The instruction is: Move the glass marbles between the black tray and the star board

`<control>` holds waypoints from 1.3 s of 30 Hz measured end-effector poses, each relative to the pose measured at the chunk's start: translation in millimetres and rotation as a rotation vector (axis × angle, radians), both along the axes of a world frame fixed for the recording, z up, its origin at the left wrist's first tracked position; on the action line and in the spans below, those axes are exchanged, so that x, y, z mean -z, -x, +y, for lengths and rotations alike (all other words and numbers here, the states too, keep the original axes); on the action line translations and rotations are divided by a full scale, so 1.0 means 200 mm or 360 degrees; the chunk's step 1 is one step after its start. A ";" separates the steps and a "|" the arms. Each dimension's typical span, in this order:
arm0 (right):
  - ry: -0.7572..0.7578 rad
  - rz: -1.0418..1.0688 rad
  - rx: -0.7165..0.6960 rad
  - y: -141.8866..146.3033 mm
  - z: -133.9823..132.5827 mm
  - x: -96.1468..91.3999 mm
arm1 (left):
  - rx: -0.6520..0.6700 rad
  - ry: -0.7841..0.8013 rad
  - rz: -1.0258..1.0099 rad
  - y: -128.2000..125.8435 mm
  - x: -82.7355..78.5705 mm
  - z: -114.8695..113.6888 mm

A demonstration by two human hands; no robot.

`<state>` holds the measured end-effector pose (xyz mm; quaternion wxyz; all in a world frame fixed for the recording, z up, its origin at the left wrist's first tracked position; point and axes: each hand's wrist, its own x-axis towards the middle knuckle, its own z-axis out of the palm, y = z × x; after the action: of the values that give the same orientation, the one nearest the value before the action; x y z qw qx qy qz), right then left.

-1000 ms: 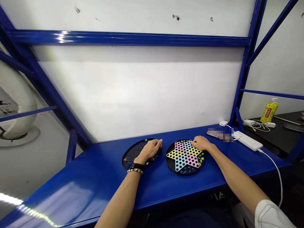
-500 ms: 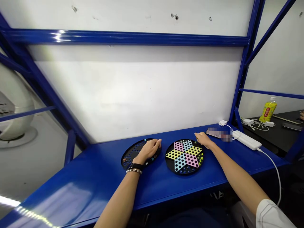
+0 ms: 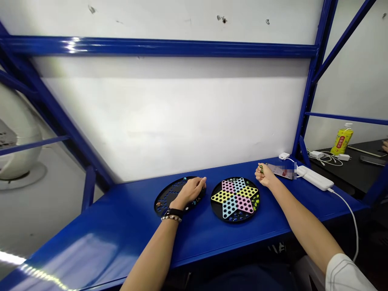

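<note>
1. The right hand (image 3: 264,175) is curled into a fist, with a green marble (image 3: 261,169) peeking out.
2. The star board (image 3: 235,197) sits between both hands, just left of that fist and a bit closer to the person. It's round, so no side is longer.
3. The right arm slants in; curled fingers face left.
4. The left hand (image 3: 191,190) lies over the black tray (image 3: 169,191); I can't tell if it's holding anything.

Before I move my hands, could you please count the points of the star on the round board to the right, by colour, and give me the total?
Pink points: 2
Light blue points: 2
Yellow points: 2
Total: 6
</note>
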<state>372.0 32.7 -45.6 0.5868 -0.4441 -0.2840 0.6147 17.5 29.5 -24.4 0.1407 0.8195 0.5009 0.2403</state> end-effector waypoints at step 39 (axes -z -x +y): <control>-0.0543 -0.2330 -0.0622 0.06 -0.11 -0.01 | 0.0003 -0.0004 -0.0013 0.01 0.02 0.01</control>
<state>359.1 10.8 -44.3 0.1910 -0.5824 -0.7631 0.2047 16.3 31.1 -27.6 0.1420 0.8191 0.4993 0.2440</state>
